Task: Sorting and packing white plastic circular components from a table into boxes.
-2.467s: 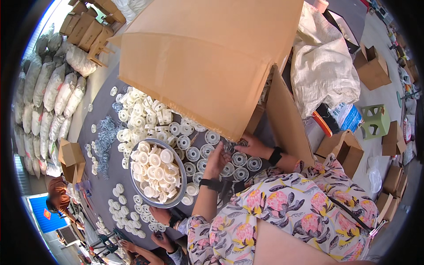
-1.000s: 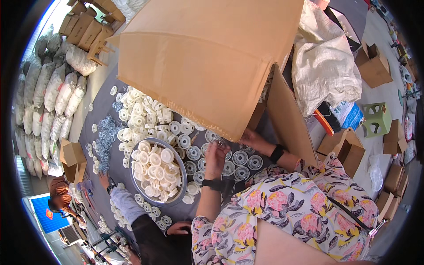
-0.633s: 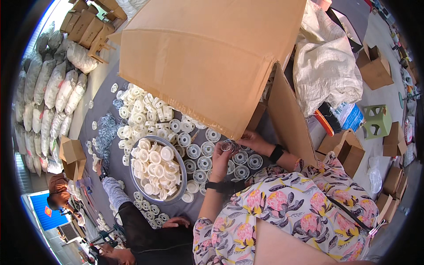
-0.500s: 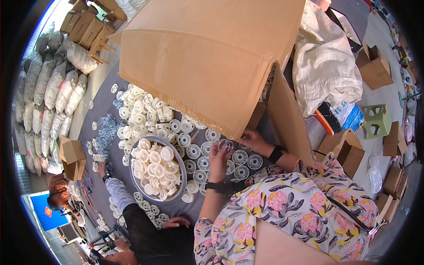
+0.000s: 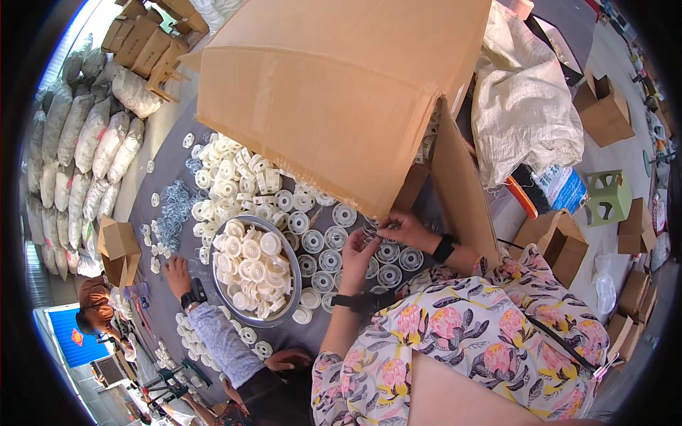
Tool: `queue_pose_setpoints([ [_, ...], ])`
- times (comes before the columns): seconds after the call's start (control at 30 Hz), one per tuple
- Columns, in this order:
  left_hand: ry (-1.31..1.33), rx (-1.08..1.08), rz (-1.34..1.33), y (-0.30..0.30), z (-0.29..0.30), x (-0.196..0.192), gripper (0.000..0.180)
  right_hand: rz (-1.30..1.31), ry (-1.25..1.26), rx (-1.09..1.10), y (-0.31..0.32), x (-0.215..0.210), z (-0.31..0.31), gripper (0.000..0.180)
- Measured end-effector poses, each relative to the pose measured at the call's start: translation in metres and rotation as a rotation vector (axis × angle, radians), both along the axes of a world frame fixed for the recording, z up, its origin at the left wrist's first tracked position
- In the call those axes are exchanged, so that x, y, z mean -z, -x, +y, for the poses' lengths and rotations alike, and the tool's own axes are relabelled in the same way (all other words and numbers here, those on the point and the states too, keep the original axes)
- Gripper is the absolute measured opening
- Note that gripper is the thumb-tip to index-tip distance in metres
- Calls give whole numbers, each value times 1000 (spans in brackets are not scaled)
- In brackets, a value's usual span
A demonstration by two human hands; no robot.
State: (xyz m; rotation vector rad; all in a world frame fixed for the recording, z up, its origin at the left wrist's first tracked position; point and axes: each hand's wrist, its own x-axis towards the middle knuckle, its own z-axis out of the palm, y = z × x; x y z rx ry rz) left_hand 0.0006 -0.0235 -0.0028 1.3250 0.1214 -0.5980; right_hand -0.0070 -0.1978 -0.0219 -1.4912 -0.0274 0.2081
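Note:
My left hand (image 5: pixel 357 254) and my right hand (image 5: pixel 406 231) meet over the table in front of the big carton. Between their fingertips is a small, thin, shiny round piece (image 5: pixel 370 231), clear or wire-like; its kind is hard to make out, and fingers partly cover it. Both hands are closed on it. Below them lie several round reels (image 5: pixel 389 275) with grey-silver centres, spread in rows. To the left stands a metal basin (image 5: pixel 293 280) heaped with white plastic spool parts (image 5: pixel 252 259).
An open carton (image 5: pixel 312 92) overhangs the table. White spools (image 5: pixel 227 170) and bluish wire coils (image 5: pixel 172 213) lie at left. A co-worker's hand (image 5: pixel 177 275) is beside the basin. A woven sack (image 5: pixel 526 113) and green stool (image 5: pixel 609 197) stand at right.
My hands have come together on the small round piece, which was upright in my left fingers. The co-worker's arm has shifted right and their hand has left the small parts at left.

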Motion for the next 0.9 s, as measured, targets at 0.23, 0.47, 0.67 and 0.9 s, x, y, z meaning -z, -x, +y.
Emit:
queue_pose_setpoints([
  [0.23,-285,33,-258,7,-2,-10,42,84,-101,19,1,8,-1,46],
  [0.47,-341,-17,-316,14,11,-4,39,-68,209,16,0,-21,-1,48],
  [0.67,168,-108,-43,12,11,-15,29,-10,59,57,-1,6,-4,47],
  [0.9,466,-408,175,6,14,-7,17,-95,110,-79,11,-9,0,43],
])
